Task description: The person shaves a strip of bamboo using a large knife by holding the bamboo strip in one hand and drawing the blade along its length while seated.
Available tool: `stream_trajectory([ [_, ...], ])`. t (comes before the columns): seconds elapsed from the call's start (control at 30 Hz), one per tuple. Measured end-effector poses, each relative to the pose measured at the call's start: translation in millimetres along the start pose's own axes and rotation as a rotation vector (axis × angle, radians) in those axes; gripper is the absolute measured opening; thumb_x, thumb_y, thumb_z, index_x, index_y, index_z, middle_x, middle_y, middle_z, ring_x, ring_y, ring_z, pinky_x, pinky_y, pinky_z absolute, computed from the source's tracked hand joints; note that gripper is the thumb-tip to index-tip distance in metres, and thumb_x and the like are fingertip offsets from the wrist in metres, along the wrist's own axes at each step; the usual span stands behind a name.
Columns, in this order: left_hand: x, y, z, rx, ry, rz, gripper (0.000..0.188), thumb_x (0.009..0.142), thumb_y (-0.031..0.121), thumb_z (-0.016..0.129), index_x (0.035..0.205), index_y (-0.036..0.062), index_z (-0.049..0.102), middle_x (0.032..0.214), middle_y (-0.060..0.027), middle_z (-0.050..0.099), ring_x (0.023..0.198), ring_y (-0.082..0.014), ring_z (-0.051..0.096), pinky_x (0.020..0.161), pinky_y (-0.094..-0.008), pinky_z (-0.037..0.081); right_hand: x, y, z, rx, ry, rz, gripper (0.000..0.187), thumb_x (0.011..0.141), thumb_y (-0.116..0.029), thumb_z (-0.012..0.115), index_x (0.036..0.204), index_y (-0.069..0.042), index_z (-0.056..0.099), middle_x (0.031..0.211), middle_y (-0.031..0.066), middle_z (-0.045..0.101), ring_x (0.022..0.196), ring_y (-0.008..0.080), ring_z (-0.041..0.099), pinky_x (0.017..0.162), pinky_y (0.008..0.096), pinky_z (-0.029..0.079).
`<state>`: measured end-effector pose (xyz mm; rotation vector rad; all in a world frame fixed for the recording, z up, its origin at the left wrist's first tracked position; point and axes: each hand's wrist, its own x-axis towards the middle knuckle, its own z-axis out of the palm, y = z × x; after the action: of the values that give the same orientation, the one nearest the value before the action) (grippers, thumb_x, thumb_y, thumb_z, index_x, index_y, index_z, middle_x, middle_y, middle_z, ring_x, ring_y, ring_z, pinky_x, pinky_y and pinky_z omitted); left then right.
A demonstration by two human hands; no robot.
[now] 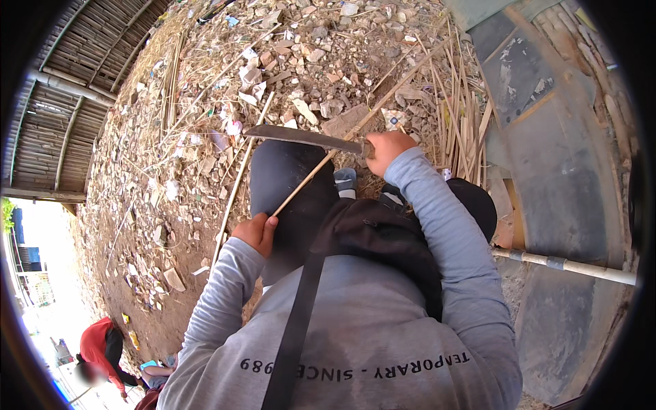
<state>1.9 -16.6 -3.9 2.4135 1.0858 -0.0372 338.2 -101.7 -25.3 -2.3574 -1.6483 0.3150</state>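
Dull dark metal blade (301, 137), pale matt bamboo strip (321, 167), rough stony ground (205, 102).

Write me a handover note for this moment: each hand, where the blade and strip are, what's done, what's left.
Left hand: gripping the near end of a long thin pale bamboo strip over the lap.
Right hand: gripping the handle of a long dark metal knife, blade pointing left and meeting the strip near the hand.
Done: many split slivers lie on the rubble ground to the right.
Left: this strip is mid-cut; how far the cut runs cannot be told.
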Motion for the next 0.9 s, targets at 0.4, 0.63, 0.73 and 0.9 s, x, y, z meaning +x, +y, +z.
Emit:
stream_trajectory([
  [0.4,1.2,-3.3,6.5,-0.04,0.066,-0.027,0.044,0.099,0.04,0.042,0.078,0.0031,0.053,0.067,-0.0238,0.058,0.067,-0.0471,0.057,0.06,-0.0531,0.043,6.5,13.0,-6.5,0.029,0.01,0.013,0.028,0.071,-0.027,0.07,0.092,-0.01,0.063,0.077,0.0155,0.066,0.075,0.0385,0.065,0.07,0.0473,0.052],
  [0.63,0.3,-16.1,5.2,-0.116,0.015,-0.031,0.047,0.1,0.042,0.04,0.079,0.0031,0.054,0.066,-0.0228,0.058,0.068,-0.0461,0.058,0.06,-0.052,0.043,-5.7,-6.1,-1.2,0.009,0.027,-0.077,0.022,0.071,-0.025,0.069,0.087,-0.011,0.063,0.079,0.0144,0.066,0.078,0.0361,0.065,0.068,0.0474,0.052],
  [0.73,1.8,-15.0,6.4,-0.179,0.016,-0.047,0.047,0.1,0.043,0.04,0.078,0.0031,0.054,0.066,-0.0225,0.058,0.067,-0.0459,0.058,0.059,-0.0518,0.043,-5.8,-8.5,8.5,-0.05,0.051,-0.274,0.018,0.073,-0.025,0.068,0.082,-0.011,0.061,0.075,0.0135,0.065,0.073,0.0363,0.064,0.065,0.0467,0.051],
  [0.9,6.9,-8.6,6.7,-0.112,0.051,-0.018,0.048,0.099,0.044,0.04,0.077,0.0032,0.053,0.065,-0.022,0.057,0.068,-0.0459,0.057,0.06,-0.0514,0.043,11.4,5.9,-6.5,-0.03,0.067,0.051,0.022,0.073,-0.026,0.069,0.088,-0.01,0.063,0.076,0.0154,0.066,0.076,0.0363,0.065,0.069,0.047,0.052],
])
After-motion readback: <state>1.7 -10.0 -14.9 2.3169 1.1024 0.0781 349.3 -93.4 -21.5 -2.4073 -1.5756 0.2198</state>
